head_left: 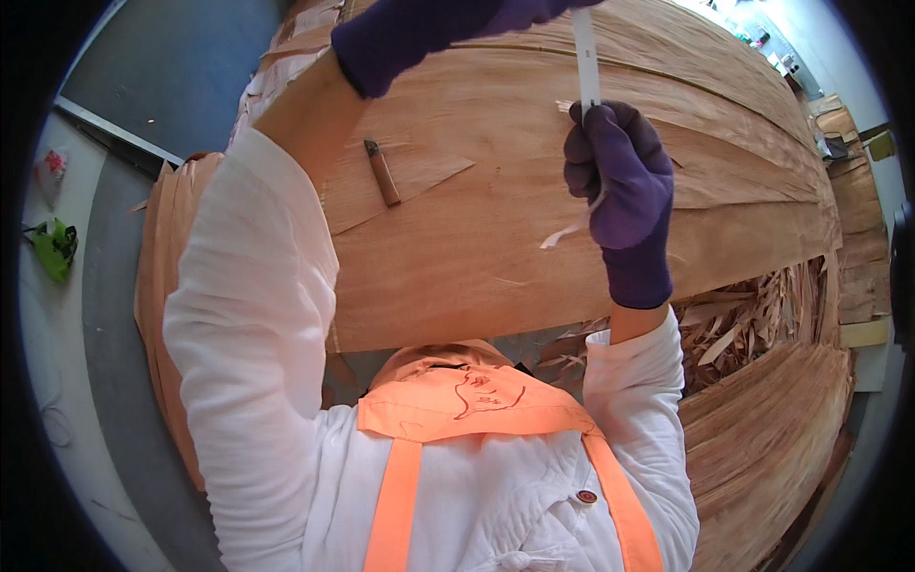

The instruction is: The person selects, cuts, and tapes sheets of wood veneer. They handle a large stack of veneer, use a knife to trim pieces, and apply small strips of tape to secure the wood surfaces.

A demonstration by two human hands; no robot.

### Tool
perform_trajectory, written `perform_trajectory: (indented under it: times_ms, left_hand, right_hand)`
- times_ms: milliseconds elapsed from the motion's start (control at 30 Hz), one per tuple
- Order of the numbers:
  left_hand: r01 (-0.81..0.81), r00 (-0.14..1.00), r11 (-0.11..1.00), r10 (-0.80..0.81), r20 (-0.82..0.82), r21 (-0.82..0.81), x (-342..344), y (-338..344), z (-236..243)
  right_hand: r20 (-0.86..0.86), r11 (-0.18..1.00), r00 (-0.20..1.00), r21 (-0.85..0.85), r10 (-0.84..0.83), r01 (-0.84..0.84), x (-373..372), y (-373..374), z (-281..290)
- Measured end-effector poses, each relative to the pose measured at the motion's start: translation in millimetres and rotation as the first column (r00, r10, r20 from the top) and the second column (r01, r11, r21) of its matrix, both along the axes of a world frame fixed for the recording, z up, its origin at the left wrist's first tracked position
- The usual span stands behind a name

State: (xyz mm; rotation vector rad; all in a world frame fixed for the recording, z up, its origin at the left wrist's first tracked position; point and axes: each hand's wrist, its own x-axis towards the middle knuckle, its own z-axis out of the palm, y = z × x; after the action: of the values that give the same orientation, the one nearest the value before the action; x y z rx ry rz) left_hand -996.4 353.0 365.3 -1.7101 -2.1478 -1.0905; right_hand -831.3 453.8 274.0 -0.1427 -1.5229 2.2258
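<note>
My right hand, in a purple glove, is closed around a narrow strip of white tape with small dark marks. The strip rises straight from its fingers, and a loose tail curls out below the fist. My left hand, also gloved in purple, stretches across the upper edge of the view to the strip's far end. Its fingertips are partly cut off there but seem to pinch the tape. Under both hands lies a broad sheet of thin brown wood veneer. A utility knife rests on it, below my left wrist.
Torn veneer scraps are heaped at the right, above a stack of veneer sheets. More veneer stands along the left. A dark grey panel is at the upper left, and a green bag lies near the left rim.
</note>
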Motion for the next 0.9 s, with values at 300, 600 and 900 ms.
perform_trajectory:
  times_ms: [300,600,900]
  left_hand:
    - [-0.367,0.564,0.929,0.185,0.805,0.043,-63.2,-30.6,-73.5]
    - [-0.252,0.968,0.965,0.249,-0.040,-0.079,-48.2,-76.7,-313.1]
    - [-0.232,0.971,0.967,0.236,0.024,-0.101,-50.0,-67.8,-327.6]
  right_hand:
    - [0.381,0.980,0.922,-0.197,0.065,0.013,4.7,10.1,-84.5]
    - [0.516,0.931,0.823,-0.363,0.237,-0.040,-52.1,-18.6,-163.4]
    - [0.565,0.972,0.800,-0.216,0.203,-0.094,-107.2,-18.8,-205.4]
